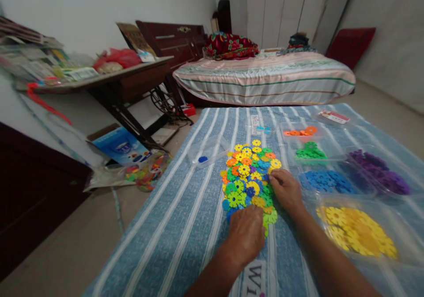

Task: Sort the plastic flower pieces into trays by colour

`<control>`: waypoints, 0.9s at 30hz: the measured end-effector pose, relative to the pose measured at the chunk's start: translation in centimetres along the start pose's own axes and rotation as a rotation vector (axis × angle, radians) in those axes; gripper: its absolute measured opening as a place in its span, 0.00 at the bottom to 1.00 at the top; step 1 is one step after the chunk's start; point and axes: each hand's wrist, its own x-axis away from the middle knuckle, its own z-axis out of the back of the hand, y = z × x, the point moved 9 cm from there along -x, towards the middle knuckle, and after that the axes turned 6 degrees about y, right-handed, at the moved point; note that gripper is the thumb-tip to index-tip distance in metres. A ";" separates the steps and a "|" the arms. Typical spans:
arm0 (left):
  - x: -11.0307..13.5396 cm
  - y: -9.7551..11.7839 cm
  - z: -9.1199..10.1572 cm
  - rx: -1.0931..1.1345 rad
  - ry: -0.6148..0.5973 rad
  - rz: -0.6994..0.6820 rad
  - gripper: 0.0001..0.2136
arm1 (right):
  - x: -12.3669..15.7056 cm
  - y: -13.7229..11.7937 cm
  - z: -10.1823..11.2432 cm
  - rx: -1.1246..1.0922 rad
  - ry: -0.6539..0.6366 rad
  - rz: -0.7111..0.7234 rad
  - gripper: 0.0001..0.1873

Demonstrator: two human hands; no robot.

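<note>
A pile of notched plastic flower discs (243,171) in mixed yellow, green, orange, blue and purple lies on the striped cloth. My right hand (286,191) is at the pile's right edge, thumb and forefinger pinched on a dark blue disc (266,178). At the near end of the pile, my left hand (247,230) rests with its fingers curled down among the discs. Its fingertips are hidden, so whatever they grip does not show. To the left of the pile, a clear plastic box (215,151) holds a little dark blue.
On the right stand clear boxes of yellow (361,230), blue (327,182), purple (379,171), green (310,152) and orange discs (301,132). A box with light blue discs (263,130) sits at the far side. Beyond are a bed (265,78) and a cluttered sewing table (132,69).
</note>
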 end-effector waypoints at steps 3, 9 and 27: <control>0.2 0.0 -0.1 0.002 -0.003 0.011 0.12 | 0.1 0.0 0.0 -0.007 0.003 0.001 0.10; 0.5 -0.4 -0.1 0.052 0.044 0.048 0.15 | 0.2 -0.3 0.1 -0.024 0.027 0.007 0.10; 1.4 -2.1 -2.0 0.101 0.110 0.048 0.12 | 0.2 -0.2 -0.2 -0.019 -0.008 -0.006 0.12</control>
